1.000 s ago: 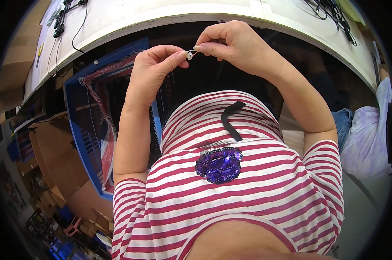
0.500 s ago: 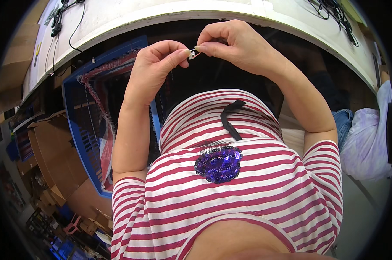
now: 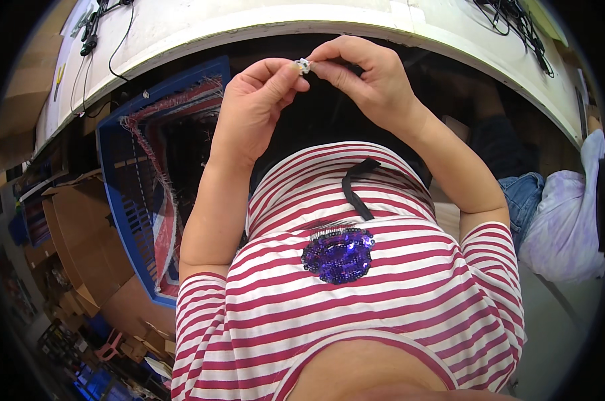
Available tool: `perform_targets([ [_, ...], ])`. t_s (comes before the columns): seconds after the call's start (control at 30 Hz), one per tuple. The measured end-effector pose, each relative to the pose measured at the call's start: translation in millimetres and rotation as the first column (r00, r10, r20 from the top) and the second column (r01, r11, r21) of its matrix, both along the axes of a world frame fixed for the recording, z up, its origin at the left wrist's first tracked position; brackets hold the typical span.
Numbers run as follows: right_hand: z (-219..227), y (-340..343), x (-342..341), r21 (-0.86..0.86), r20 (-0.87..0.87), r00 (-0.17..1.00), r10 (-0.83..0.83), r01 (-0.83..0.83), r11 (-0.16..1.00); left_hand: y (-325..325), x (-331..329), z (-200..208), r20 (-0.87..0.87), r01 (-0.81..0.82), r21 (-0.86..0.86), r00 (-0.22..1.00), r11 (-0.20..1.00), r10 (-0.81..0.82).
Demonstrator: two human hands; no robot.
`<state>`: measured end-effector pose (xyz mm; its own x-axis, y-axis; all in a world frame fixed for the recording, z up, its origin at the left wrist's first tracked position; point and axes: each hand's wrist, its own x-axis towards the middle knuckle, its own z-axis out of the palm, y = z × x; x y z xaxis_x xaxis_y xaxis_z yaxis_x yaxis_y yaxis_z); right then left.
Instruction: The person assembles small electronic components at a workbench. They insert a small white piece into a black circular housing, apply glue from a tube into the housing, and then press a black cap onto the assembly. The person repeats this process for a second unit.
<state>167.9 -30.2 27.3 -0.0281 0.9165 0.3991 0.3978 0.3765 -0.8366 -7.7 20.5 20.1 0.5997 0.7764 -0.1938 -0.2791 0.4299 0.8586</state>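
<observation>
Far L: yellow tool [image 3: 59,81] lying on the white table [image 3: 262,19], then black cables [image 3: 88,45] trailing nr its edge. Lower L, brown cardbd box [image 3: 88,244] stands open-ish, pink stool [image 3: 110,346] nr side of it, on the floor. Next R, blue crate [image 3: 120,214], tilted in view, red/wht cloth [image 3: 163,244] w/ frayed edge lining it.

Now mid: L hand [image 3: 259,100] up in the air, thumb & index pinching a tiny wht part [image 3: 303,66], other fingers curled. Part's btwn both hands, just short of the table's near edge, too small to make out in detail. R hand [image 3: 366,75] pinching too, thumb & index tips tight at part's R end; exact contact pt unclear.

Near side, striped shirt [image 3: 376,294], purple sequin patch [image 3: 339,256] on front, blk strip [image 3: 354,189] just beyond. Far R, more blk cables [image 3: 526,33] bunched on table. R edge, another person: jeans [image 3: 524,200], pale purple top [image 3: 564,230].
</observation>
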Motion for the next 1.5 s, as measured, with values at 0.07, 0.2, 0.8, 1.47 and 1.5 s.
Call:
perform_targets([
  [0.07,-0.8,0.4,2.0,-0.048,-0.025,1.0,0.01,-0.012,0.999,-4.1,0.4,7.3,-0.128,0.005,0.116,0.992,0.993,0.01],
  [0.2,-1.1,-0.8,1.4,-0.064,-0.053,0.999,0.0,-0.003,0.998,-5.2,0.1,9.4,-0.148,0.004,0.201,0.989,0.979,0.026],
  [0.8,-16.2,-4.2,-4.7,0.452,0.254,0.946,-0.2,0.067,0.89,-9.0,4.8,-4.4,0.017,-0.117,-0.051,0.993,0.992,0.118],
  [1.47,10.1,8.6,-7.5,-0.312,-0.793,0.607,-0.047,-0.339,0.888,-19.9,4.5,-25.5,-0.132,-0.003,0.255,0.991,0.967,0.037],
  [1.5,8.8,8.7,-8.1,-0.287,-0.831,0.553,-0.055,-0.341,0.895,-26.3,9.3,-30.6,-0.118,0.037,0.204,0.993,0.978,-0.013],
])
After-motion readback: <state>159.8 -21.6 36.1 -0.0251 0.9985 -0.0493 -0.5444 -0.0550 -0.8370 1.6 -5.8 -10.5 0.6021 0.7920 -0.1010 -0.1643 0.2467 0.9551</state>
